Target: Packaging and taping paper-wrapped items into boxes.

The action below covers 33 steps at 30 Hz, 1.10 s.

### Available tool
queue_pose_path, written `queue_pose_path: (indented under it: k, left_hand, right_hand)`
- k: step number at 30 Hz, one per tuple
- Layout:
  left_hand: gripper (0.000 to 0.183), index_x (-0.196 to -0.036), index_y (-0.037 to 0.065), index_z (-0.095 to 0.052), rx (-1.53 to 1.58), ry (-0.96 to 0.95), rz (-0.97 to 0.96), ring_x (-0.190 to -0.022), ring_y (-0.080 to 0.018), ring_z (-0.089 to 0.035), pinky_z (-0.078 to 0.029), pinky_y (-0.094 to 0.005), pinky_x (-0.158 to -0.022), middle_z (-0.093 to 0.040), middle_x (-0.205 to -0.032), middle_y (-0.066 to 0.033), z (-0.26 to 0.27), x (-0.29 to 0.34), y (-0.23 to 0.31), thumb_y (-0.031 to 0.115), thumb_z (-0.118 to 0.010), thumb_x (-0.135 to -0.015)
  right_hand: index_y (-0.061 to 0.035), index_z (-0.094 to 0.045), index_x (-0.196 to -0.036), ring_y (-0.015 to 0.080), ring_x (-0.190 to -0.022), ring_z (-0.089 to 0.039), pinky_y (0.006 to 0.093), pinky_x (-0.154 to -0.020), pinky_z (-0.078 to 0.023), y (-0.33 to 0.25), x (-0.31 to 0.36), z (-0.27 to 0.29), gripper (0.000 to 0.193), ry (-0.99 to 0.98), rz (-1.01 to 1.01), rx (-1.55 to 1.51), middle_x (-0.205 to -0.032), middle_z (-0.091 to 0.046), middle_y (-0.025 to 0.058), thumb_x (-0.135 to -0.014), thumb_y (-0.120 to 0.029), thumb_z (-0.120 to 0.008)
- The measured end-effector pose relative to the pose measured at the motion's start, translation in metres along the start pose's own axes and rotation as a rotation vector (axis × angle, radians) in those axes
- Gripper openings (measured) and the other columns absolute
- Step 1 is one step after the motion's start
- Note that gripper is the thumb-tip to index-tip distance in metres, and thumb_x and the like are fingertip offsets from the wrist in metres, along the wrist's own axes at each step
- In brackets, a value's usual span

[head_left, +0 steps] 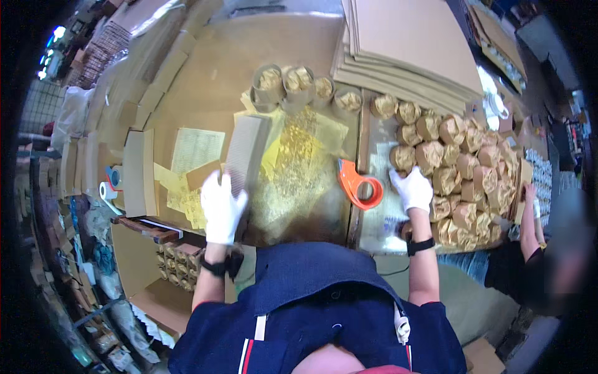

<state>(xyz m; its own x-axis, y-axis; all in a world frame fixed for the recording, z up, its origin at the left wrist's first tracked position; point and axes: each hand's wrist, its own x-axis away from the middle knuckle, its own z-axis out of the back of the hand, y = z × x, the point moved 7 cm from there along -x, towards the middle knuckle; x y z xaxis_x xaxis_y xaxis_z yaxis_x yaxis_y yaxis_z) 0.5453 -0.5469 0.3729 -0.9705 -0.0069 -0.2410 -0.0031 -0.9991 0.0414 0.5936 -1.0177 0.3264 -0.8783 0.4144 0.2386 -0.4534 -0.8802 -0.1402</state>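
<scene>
Both my hands wear white gloves. My left hand (223, 209) is at the lower end of a long, grey-brown cardboard piece (247, 149), thumb and fingers apart; whether it touches the piece is hard to tell. My right hand (412, 190) reaches, fingers spread, to the near-left edge of a large group of brown paper-wrapped bundles (445, 177). No bundle shows in its grasp. Between the hands lies an orange tape dispenser (361, 187) on the table. Several more wrapped pieces (298, 80), some inside round cardboard sleeves, stand in a row at the back.
Flat cardboard sheets (411, 43) are stacked at the back right. A printed sheet (198, 149) and yellow scraps (187, 199) lie at left, beside an upright cardboard flap (138, 171). Below left, an open carton (177, 274) holds wrapped bundles. Another person's arm (529, 218) is at far right.
</scene>
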Motion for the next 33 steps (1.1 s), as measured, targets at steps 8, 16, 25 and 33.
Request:
queue_pose_path:
  k: [8,16,25,33]
  left_hand:
    - [0.085,-0.149,0.008,-0.040,0.223,-0.346,0.306,-0.110,-0.0385,-0.063,-0.054,-0.0467,-0.088,-0.045,-0.146,-0.0218,-0.026,0.071,-0.037,0.029,-0.079,-0.076]
    - [0.064,-0.134,0.010,-0.051,0.325,-0.088,0.386,-0.089,-0.0428,-0.066,-0.056,-0.0509,-0.077,-0.048,-0.133,-0.0217,0.022,0.065,-0.019,0.032,-0.073,-0.077]
    - [0.012,-0.095,0.009,-0.061,0.319,-0.463,-0.236,-0.078,-0.0390,-0.067,-0.056,-0.0480,-0.068,-0.065,-0.087,-0.0154,-0.085,0.104,0.103,0.016,-0.053,-0.092]
    - [0.038,-0.125,0.023,-0.062,0.470,-0.549,-0.571,-0.084,-0.0319,-0.068,-0.057,-0.0443,-0.068,-0.055,-0.126,-0.0141,-0.068,0.157,0.080,0.013,-0.058,-0.088]
  right_hand:
    - [-0.0015,-0.061,-0.120,0.0436,-0.109,-0.063,0.0481,-0.095,-0.050,0.024,0.008,-0.033,0.057,0.108,0.075,-0.228,-0.113,-0.067,0.0285,-0.080,-0.040,-0.072]
    - [-0.0069,-0.047,-0.140,0.0150,-0.103,-0.061,0.0274,-0.089,-0.050,0.037,0.083,0.007,0.058,-0.094,0.021,-1.276,-0.116,-0.062,0.0057,-0.090,-0.018,-0.075]
    - [-0.0105,-0.046,-0.142,0.0069,-0.074,-0.054,0.0248,-0.061,-0.050,-0.090,0.098,-0.029,0.062,-0.558,0.272,-1.102,-0.092,-0.054,-0.0021,-0.092,-0.032,-0.073]
    - [-0.0079,-0.042,-0.147,0.0155,-0.091,-0.060,0.0292,-0.070,-0.053,-0.183,0.153,-0.134,0.077,-1.176,0.270,-1.104,-0.116,-0.060,0.0089,-0.087,-0.042,-0.076]
